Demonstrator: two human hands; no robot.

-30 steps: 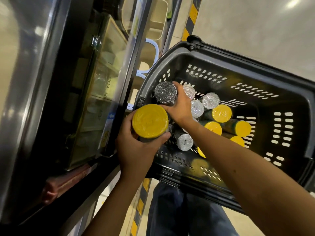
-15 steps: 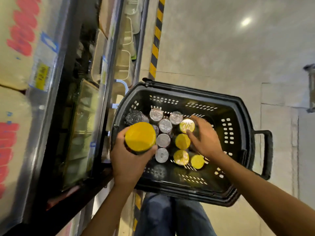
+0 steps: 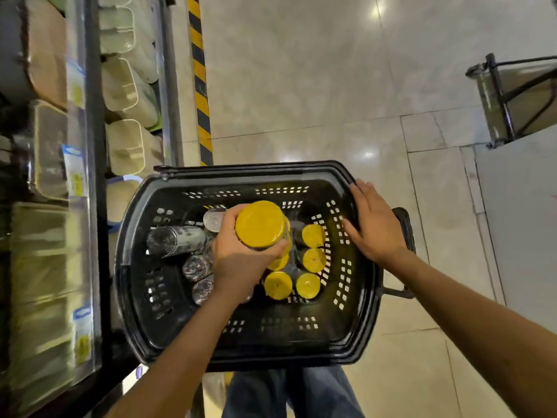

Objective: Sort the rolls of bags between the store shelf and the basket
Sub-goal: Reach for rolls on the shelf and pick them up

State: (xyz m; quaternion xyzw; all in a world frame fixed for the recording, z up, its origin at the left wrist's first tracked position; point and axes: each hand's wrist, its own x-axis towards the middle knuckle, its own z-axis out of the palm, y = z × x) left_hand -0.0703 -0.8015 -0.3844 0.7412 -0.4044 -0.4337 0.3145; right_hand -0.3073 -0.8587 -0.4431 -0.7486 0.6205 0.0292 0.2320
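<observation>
A black plastic basket (image 3: 361,312) sits in front of me, holding several rolls of bags. Yellow rolls (image 3: 313,260) stand on end at its right side and clear silvery rolls (image 3: 176,240) lie and stand at its left. My left hand (image 3: 238,263) grips one yellow roll (image 3: 260,223) upright, above the middle of the basket. My right hand (image 3: 375,226) rests flat on the basket's right rim with straight fingers. The store shelf (image 3: 87,206) runs down the left edge of the view.
The shelf holds pale plastic containers (image 3: 126,86) and boxed goods behind price tags. A yellow-black hazard stripe (image 3: 200,86) runs along the floor by the shelf. A metal stand (image 3: 509,98) is at the far right. Tiled floor lies beyond the basket.
My left hand carried the yellow roll from the basket's left edge to over its middle. My right hand left the rolls inside and now lies on the right rim.
</observation>
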